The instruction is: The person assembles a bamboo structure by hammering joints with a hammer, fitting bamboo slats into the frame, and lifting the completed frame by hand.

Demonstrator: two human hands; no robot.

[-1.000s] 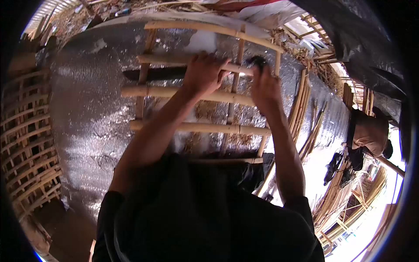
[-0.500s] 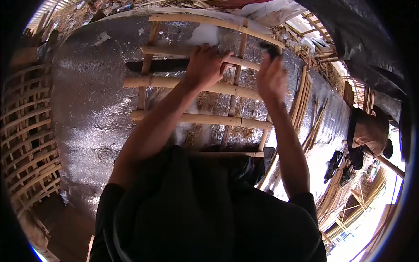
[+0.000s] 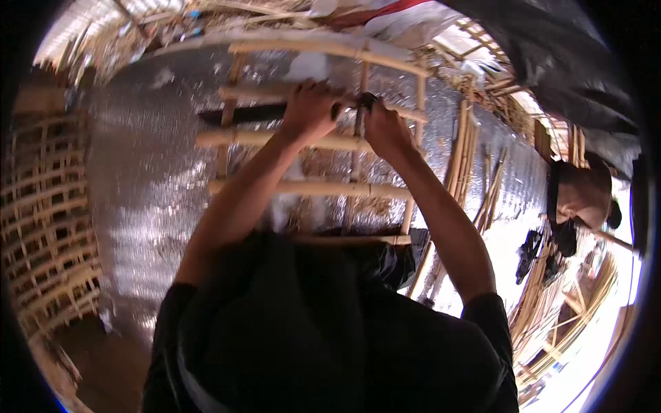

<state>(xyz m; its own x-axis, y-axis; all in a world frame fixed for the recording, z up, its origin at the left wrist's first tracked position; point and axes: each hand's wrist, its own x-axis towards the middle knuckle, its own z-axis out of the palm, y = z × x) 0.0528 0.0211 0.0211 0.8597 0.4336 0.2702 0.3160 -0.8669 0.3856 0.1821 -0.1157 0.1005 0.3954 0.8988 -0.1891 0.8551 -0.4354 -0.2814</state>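
A bamboo frame (image 3: pixel 313 140) of several slats tied across thinner uprights lies before me on a silvery sheet. My left hand (image 3: pixel 311 110) is closed around the second slat (image 3: pixel 258 91) from the far side. Close to its right, my right hand (image 3: pixel 390 129) grips a dark-headed tool, apparently a hammer (image 3: pixel 368 100), its head down at the crossing of that slat and an upright. The handle is mostly hidden in my fist. Beneath the frame, a long dark blade-like piece (image 3: pixel 255 113) sticks out to the left of my left hand.
A woven bamboo lattice (image 3: pixel 51 206) stands at the left. Bamboo strips (image 3: pixel 460 148) lie right of the frame on the silvery sheet (image 3: pixel 148 186). Another person (image 3: pixel 584 196) is at the far right, near more strips. Black sheeting (image 3: pixel 561 62) hangs at the upper right.
My right hand has come down and left with the dark-headed tool, from above the slat's right part to the crossing beside my left hand. The left hand still holds the slat.
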